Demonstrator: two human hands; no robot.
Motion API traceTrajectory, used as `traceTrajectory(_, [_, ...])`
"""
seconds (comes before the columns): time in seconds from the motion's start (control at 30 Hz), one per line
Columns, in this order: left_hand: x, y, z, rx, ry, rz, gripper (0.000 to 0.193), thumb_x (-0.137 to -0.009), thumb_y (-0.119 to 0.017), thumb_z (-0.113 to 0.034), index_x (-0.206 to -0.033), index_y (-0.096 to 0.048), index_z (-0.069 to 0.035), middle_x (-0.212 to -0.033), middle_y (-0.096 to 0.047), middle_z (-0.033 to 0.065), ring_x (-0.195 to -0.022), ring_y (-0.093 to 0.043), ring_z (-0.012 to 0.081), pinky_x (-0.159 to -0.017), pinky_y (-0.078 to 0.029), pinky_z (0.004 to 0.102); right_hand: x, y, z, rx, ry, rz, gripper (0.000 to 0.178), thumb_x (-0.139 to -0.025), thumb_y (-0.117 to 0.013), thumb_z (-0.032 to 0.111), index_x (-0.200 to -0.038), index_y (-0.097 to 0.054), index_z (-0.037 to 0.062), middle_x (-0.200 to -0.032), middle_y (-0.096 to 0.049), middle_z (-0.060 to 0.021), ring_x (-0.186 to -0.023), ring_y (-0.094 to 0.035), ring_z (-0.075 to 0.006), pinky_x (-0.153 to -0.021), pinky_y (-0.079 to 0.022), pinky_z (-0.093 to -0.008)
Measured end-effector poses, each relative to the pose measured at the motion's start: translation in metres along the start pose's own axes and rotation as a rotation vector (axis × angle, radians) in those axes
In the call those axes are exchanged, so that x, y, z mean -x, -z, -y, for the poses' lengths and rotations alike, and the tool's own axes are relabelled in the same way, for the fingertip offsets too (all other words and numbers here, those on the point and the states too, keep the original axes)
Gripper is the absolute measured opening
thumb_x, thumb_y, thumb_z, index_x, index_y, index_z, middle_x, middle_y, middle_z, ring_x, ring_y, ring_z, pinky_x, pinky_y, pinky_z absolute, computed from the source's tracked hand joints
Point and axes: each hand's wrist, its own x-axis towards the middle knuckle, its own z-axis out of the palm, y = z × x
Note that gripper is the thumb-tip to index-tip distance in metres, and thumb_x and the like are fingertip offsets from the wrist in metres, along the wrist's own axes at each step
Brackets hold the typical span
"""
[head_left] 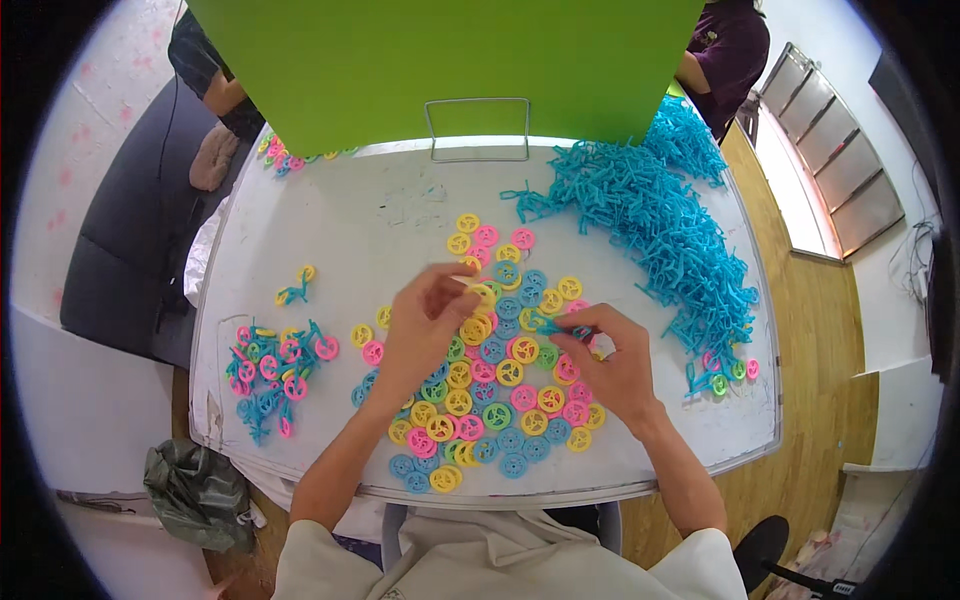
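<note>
Above a spread of small plastic wheels (510, 372) in yellow, pink, blue and green, my left hand (422, 325) pinches a yellow wheel (483, 297) between thumb and fingers. My right hand (612, 362), just to the right, is closed on a teal plastic piece (543, 325) whose tip points toward the left hand. The yellow wheel and the teal piece are apart. Part of the teal piece is hidden by my fingers.
A big heap of teal plastic pieces (640, 215) covers the table's right side. Teal pieces with wheels lie in a cluster (270, 370) at the left. An upright green panel (450, 60) with a wire stand (478, 158) closes the far side; people sit beyond it.
</note>
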Motion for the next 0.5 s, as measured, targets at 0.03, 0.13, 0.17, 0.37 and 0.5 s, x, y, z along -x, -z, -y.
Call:
traceTrajectory(0.03, [0.004,-0.003,-0.003,0.004,0.001,-0.005,0.013,-0.087,-0.063,-0.008,-0.097,-0.058,-0.002,-0.087,-0.062,0.0023,-0.074,-0.056,0.0073,-0.066,-0.046,0.0232,0.0,-0.001,0.001,0.144,0.149,0.022,0.024,-0.072,-0.072,-0.005,-0.094,-0.067,0.0047,-0.091,-0.065,-0.008,-0.076,-0.062,-0.0151,-0.065,-0.051,-0.0274])
traceTrajectory(0.13, [0.014,-0.011,-0.004,0.048,0.162,0.228,0.018,-0.093,-0.06,-0.018,-0.101,-0.056,-0.002,-0.09,-0.062,0.0015,-0.079,-0.056,0.0066,-0.068,-0.046,0.0223,0.0,-0.009,0.003,0.185,0.357,-0.003,0.022,-0.069,-0.073,-0.006,-0.087,-0.069,0.0052,-0.089,-0.065,-0.0096,-0.078,-0.063,-0.0204,-0.067,-0.051,-0.0296])
traceTrajectory(0.17, [0.014,-0.012,-0.003,0.052,0.163,0.223,0.018,-0.093,-0.06,-0.018,-0.101,-0.056,-0.002,-0.09,-0.062,0.0015,-0.079,-0.056,0.0066,-0.068,-0.046,0.0223,0.001,-0.011,0.003,0.187,0.358,0.003,0.022,-0.069,-0.073,-0.006,-0.087,-0.069,0.0052,-0.089,-0.065,-0.0096,-0.078,-0.063,-0.0204,-0.067,-0.051,-0.0296])
traceTrajectory(0.37, [0.016,-0.013,0.003,0.141,0.257,0.294,0.019,-0.097,-0.053,-0.022,-0.103,-0.052,-0.004,-0.094,-0.06,0.0018,-0.082,-0.058,0.008,-0.071,-0.049,0.0236,0.007,-0.021,0.005,0.12,0.277,-0.005,0.026,-0.068,-0.072,-0.008,-0.09,-0.069,0.0054,-0.089,-0.066,-0.0097,-0.082,-0.064,-0.0229,-0.069,-0.052,-0.0309])
traceTrajectory(0.5, [0.019,-0.015,0.005,0.19,0.291,0.291,0.016,-0.097,-0.052,-0.017,-0.103,-0.05,-0.003,-0.092,-0.058,0.0025,-0.083,-0.058,0.0098,-0.074,-0.052,0.0262,0.008,-0.021,0.007,0.138,0.256,-0.025,0.026,-0.068,-0.069,-0.01,-0.089,-0.069,0.0047,-0.089,-0.065,-0.0101,-0.08,-0.065,-0.0226,-0.068,-0.052,-0.0303])
